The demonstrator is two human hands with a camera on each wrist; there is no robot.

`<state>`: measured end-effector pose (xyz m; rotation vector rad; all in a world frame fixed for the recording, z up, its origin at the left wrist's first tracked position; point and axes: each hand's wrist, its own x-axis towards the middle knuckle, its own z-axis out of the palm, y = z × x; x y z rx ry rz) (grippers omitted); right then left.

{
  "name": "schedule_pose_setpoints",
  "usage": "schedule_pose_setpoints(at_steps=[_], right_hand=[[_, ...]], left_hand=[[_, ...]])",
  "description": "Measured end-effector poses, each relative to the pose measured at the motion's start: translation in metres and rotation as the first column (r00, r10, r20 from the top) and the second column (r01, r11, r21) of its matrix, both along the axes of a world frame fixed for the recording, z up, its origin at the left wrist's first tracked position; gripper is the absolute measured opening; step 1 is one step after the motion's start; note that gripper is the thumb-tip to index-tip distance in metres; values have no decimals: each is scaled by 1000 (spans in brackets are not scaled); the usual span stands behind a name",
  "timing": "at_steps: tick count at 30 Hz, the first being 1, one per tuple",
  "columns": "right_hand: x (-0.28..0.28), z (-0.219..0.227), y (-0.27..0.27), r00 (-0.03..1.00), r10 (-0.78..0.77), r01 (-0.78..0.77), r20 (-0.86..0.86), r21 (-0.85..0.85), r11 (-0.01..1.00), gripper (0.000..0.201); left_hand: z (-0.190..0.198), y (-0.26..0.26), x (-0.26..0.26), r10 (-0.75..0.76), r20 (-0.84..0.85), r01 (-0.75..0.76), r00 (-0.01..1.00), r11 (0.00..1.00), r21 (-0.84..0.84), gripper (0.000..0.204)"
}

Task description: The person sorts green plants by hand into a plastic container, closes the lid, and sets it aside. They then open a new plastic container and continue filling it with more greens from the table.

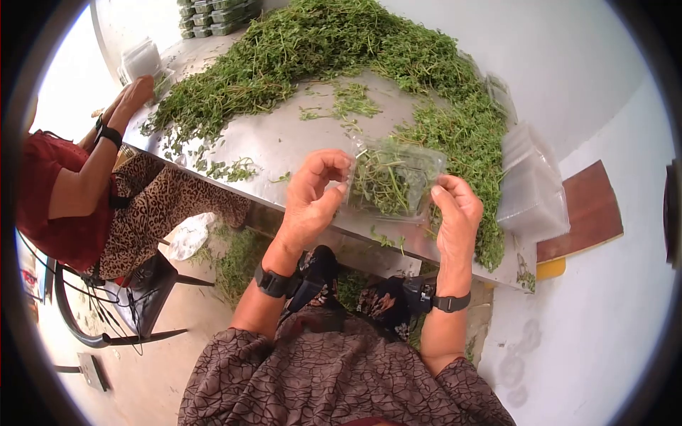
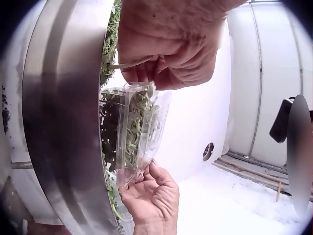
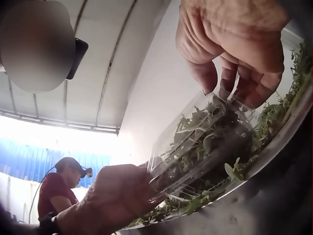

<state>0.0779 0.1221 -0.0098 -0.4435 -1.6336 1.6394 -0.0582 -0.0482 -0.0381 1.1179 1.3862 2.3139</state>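
Pinching one clear box (image 1: pixel 419 186) of greens (image 1: pixel 384 176) between left hand (image 1: pixel 315 190) and right hand (image 1: pixel 457 211), at the near edge of the surface (image 1: pixel 273 135). Beyond both hands, hemmed by one curving leafy heap (image 1: pixel 320 42); past the right, by nested clear containers (image 1: pixel 534 195); leftward, by one other person (image 1: pixel 74 206).

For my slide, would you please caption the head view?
Left hand and right hand hold clear container of greens by metal table.

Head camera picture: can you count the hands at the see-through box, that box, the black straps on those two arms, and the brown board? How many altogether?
Hands: 2, the left hand and the right hand
Clear box with greens inside: 1
Black straps: 2, left strap and right strap
Brown board: 1
Total: 6
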Motion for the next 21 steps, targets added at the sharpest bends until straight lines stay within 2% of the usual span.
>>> schedule_pose_setpoints(at_steps=[2, 5, 12, 14, 17, 21], right_hand=[[3, -1, -1, 1000, -6, 6, -8, 17, 1000, 18], [3, -6, -4, 999, 6, -5, -35, 32, 999, 17], [5, -4, -7, 999, 38, -34, -31, 111, 993, 28], [2, -1, -9, 989, 92, -84, -112, 71, 994, 40], [2, 1, -6, 993, 93, -84, -72, 114, 990, 46], [0, 1, -9, 994, 64, -53, -90, 120, 991, 49]], left_hand=[[5, -1, 3, -18, 17, 18, 1000, 1000, -14, 26], [10, 4, 9, 67, 63, -65, 996, 998, -27, 31], [8, 9, 7, 175, -55, -177, 983, 983, -43, 32], [8, 9, 6, 197, -71, -200, 978, 978, -51, 33], [8, 9, 5, 133, -14, -133, 991, 988, -83, 28], [10, 14, 5, 195, -86, -201, 977, 978, -60, 14]])
